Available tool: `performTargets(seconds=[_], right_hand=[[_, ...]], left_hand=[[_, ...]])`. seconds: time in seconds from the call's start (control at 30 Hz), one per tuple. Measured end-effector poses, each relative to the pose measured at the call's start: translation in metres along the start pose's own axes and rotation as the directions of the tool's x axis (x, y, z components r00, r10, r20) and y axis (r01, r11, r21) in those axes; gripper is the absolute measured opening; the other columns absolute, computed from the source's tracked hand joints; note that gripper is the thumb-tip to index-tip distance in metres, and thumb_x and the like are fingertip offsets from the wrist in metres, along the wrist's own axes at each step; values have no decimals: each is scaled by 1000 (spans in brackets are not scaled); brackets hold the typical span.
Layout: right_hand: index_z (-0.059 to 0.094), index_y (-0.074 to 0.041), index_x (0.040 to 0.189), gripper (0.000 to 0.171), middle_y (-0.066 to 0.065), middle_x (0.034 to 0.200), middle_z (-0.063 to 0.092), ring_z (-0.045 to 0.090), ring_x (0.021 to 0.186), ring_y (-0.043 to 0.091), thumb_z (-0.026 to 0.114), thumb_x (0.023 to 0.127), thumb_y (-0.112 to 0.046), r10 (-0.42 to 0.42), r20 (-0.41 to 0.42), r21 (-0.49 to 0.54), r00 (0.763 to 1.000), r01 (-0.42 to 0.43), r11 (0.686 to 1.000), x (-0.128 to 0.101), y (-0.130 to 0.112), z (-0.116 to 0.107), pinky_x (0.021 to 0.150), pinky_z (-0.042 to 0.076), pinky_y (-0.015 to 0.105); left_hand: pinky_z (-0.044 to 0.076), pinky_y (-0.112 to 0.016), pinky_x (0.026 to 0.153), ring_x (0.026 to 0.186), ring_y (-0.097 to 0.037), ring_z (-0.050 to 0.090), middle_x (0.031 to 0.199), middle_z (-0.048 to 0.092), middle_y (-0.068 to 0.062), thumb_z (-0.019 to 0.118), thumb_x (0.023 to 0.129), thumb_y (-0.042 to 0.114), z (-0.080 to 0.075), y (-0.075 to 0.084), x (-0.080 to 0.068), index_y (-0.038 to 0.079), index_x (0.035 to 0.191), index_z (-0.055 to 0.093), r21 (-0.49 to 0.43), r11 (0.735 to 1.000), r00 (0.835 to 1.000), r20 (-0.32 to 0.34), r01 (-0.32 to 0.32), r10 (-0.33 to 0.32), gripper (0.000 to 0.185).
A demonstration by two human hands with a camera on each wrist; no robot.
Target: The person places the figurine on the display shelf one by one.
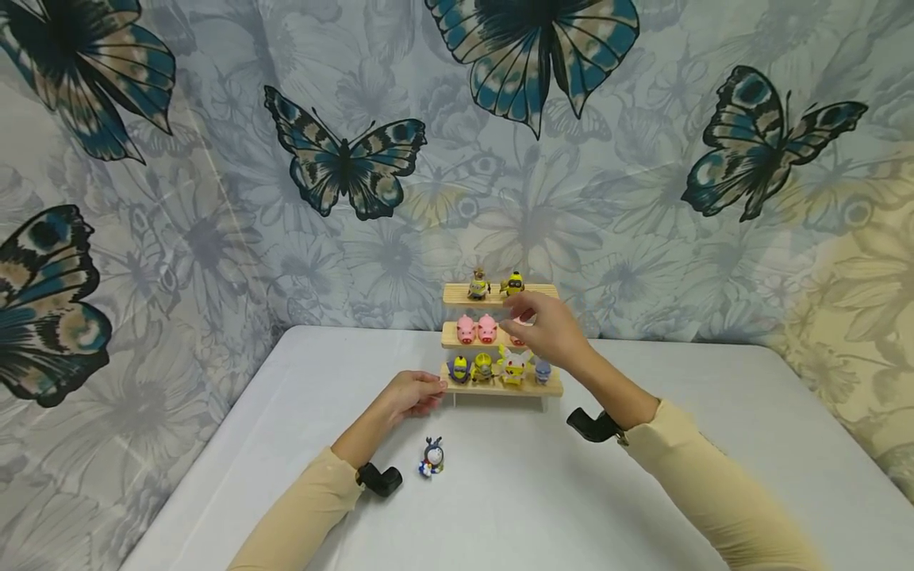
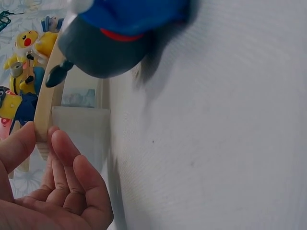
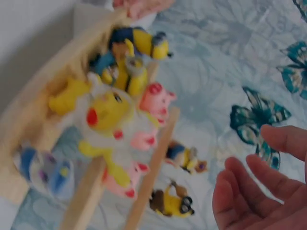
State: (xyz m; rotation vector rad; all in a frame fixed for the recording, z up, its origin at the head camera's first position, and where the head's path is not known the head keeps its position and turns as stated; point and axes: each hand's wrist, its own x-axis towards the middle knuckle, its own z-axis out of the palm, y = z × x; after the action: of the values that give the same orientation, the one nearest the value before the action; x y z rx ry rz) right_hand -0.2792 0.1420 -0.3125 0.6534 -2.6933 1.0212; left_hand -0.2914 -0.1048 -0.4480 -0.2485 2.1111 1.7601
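Note:
A three-tier wooden display stand (image 1: pixel 503 391) holds small figurines. My left hand (image 1: pixel 410 394) pinches the left end of its lowest shelf board (image 2: pixel 44 108) between thumb and fingers. In front of the upper tiers, at their right side, is my right hand (image 1: pixel 546 323); thumb and fingers are apart with nothing between them in the right wrist view. Two minion figurines (image 1: pixel 478 285) stand on top. Pink pig figurines (image 1: pixel 487 329) fill the middle tier, one partly hidden by the right hand. Below are more minions (image 1: pixel 460 369), a yellow figurine in white (image 1: pixel 512 369) and a small blue-grey figurine (image 1: pixel 543 371).
A dark grey figurine with blue clothing (image 1: pixel 432 457) lies on the white tablecloth (image 1: pixel 514 507) in front of the stand, near the left wrist. Behind the table hangs a butterfly-patterned backdrop (image 1: pixel 400 262). Clear supports (image 2: pixel 81 120) show under the lowest board.

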Motion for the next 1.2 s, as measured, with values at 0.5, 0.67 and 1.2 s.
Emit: performTargets(seconds=[0.5, 0.67, 1.2], right_hand=[[72, -4, 93, 11, 4, 78, 68, 57, 70, 9, 70, 88, -13, -79, 210, 127, 975, 53, 990, -16, 2, 54, 64, 47, 23], [71, -5, 97, 14, 2, 82, 67, 56, 73, 8, 70, 89, -16, -107, 285, 151, 952, 65, 986, -22, 0, 71, 65, 47, 21], [69, -3, 108, 32, 7, 94, 69, 60, 83, 14, 71, 89, -30, -180, 473, 123, 863, 138, 983, -37, -6, 116, 71, 47, 23]], left_hand=[[48, -19, 57, 62, -4, 60, 91, 73, -4, 68, 92, 20, 0, 1, 2, 0, 119, 62, 3, 1000, 1000, 23, 1, -1, 34], [49, -20, 58, 63, -5, 61, 93, 73, -5, 67, 92, 20, -1, 1, 1, 1, 116, 63, 4, 1000, 1000, 12, 8, -8, 30], [48, -20, 59, 67, -6, 60, 80, 69, 4, 68, 91, 20, -2, 2, 1, 1, 114, 64, -6, 1000, 1000, 13, 13, -13, 30]])
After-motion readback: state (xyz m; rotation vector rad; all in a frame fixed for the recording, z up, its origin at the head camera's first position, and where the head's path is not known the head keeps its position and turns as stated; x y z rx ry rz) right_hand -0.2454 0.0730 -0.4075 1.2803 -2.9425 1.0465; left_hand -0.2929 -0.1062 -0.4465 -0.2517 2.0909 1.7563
